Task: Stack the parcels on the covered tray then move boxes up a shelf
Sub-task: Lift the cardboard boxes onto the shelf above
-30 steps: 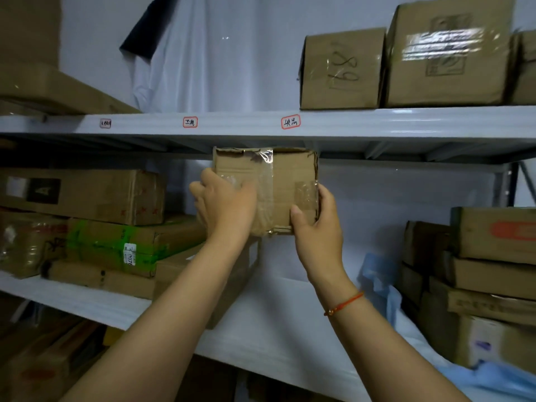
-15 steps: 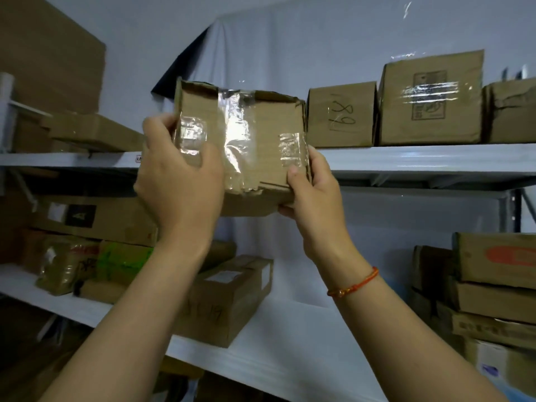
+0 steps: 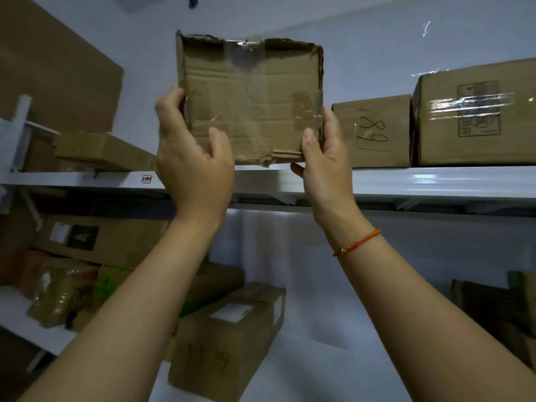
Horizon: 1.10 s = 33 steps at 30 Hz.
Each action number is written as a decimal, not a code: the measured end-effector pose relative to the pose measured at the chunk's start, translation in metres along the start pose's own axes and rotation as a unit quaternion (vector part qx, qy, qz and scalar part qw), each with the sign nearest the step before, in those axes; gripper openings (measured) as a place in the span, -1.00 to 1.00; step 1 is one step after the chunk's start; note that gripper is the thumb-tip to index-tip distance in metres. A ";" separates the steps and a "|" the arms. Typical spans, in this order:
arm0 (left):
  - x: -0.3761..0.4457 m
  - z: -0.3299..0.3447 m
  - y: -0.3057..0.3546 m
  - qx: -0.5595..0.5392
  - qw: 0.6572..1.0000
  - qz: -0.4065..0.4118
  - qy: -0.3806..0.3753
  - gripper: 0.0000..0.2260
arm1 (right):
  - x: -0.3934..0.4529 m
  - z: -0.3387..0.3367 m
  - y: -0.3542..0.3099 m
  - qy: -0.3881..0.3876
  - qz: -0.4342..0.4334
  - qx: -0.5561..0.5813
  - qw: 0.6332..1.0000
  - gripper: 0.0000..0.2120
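Note:
A worn, tape-patched cardboard box (image 3: pixel 252 100) is raised in front of me, its bottom edge just above the front lip of the upper white shelf (image 3: pixel 420 181). My left hand (image 3: pixel 194 161) grips its left side with the thumb across the face. My right hand (image 3: pixel 324 158) holds its lower right corner, a red string bracelet on that wrist. The box's far side is hidden.
On the upper shelf stand a box marked "89" (image 3: pixel 372 132) and a larger taped box (image 3: pixel 475 114) to the right, and a flat box (image 3: pixel 101 152) to the left. The lower shelf (image 3: pixel 20 329) carries several parcels, among them a long box (image 3: pixel 229 338).
Both hands have lifted the box from under the upper shelf to above that shelf's edge. My view has tilted upward with it.

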<state>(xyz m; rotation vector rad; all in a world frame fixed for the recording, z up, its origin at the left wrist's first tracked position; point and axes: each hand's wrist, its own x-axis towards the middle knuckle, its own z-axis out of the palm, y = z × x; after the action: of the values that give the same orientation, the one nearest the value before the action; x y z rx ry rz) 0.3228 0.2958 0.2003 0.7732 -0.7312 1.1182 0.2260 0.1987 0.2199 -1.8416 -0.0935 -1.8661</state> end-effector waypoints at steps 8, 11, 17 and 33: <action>0.004 0.060 -0.057 0.025 0.991 -0.024 -0.126 -0.56 | 0.032 0.001 0.046 0.032 -0.061 -0.066 0.995 -0.50; 0.009 0.083 -0.071 0.043 0.982 -0.032 -0.181 -0.48 | 0.039 0.004 0.058 0.047 -0.089 -0.100 0.990 -0.54; 0.017 0.122 -0.094 0.080 0.954 -0.065 -0.282 -0.46 | 0.043 0.004 0.076 0.079 -0.103 -0.332 0.934 -0.67; -0.008 0.152 -0.119 0.154 0.886 -0.056 -0.434 -0.54 | 0.032 0.003 0.114 0.125 -0.090 -0.537 0.829 -0.60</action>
<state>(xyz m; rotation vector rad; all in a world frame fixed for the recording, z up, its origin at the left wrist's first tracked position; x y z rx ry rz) 0.4164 0.1361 0.2554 1.6138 -1.2432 0.7528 0.2759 0.0911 0.2157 -2.2296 1.1365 -2.5383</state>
